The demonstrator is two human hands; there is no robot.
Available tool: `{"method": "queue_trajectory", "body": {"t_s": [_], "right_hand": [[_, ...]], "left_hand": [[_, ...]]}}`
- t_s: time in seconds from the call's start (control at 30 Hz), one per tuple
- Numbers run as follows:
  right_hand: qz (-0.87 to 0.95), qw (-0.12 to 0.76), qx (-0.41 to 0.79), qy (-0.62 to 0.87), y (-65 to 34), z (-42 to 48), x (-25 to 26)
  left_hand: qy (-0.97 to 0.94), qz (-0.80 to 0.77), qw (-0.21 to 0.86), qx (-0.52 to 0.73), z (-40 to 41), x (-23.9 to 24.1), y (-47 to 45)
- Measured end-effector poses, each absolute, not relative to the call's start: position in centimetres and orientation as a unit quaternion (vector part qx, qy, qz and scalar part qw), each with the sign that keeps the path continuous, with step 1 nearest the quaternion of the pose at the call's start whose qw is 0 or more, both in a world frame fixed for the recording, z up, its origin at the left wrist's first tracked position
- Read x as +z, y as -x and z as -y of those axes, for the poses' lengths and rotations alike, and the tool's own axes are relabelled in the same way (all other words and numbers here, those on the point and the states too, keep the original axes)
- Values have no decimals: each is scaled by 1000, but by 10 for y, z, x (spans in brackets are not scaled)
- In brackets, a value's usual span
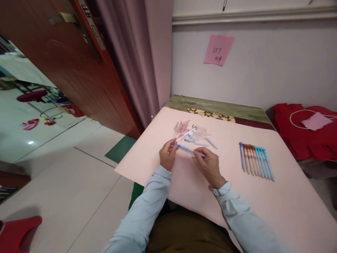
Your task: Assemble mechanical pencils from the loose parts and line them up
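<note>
Both my hands hold one blue pen over the pink sheet that covers the table. My left hand pinches the pen's left end between thumb and fingers. My right hand grips its right end, fingers curled. Just beyond my hands lies a loose heap of pen parts, with clear barrels, orange pieces and a few blue pieces. To the right, a neat row of finished pens, orange and blue, lies side by side on the sheet.
A pink note hangs on the wall behind the table. Red cloth with a pink slip is piled at the right. A curtain and a brown door stand at the left. A red stool sits on the floor.
</note>
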State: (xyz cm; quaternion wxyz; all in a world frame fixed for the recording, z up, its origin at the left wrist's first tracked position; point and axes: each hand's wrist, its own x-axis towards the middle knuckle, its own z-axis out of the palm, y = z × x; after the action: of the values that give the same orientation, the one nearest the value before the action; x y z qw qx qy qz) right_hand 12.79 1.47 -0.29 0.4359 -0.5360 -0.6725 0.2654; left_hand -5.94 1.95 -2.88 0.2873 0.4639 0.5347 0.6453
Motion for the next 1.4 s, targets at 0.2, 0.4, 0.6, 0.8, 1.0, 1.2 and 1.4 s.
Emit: {"method": "queue_trajectory", "body": {"t_s": [0.2, 0.4, 0.6, 0.8, 1.0, 1.2, 1.4], "right_hand": [[697, 408, 269, 525, -128, -15, -6], [739, 379, 207, 518, -128, -15, -5], [758, 331, 178, 533, -128, -14, -7], [755, 354, 176, 523, -122, -11, -2], [657, 452, 166, 580, -150, -15, 11], [525, 433, 85, 728, -215, -22, 10], [477, 285, 46, 830, -244, -30, 14]], "left_hand": [[-455, -533, 301, 647, -17, -22, 59], [-479, -514, 297, 647, -16, -26, 59], [-523, -492, 306, 626, -18, -31, 58], [-540, -497, 293, 613, -15, -22, 60], [-508, -537, 278, 614, -18, -18, 63], [-502, -584, 272, 578, -18, -18, 63], [-531, -608, 246, 536, -19, -15, 64]]}}
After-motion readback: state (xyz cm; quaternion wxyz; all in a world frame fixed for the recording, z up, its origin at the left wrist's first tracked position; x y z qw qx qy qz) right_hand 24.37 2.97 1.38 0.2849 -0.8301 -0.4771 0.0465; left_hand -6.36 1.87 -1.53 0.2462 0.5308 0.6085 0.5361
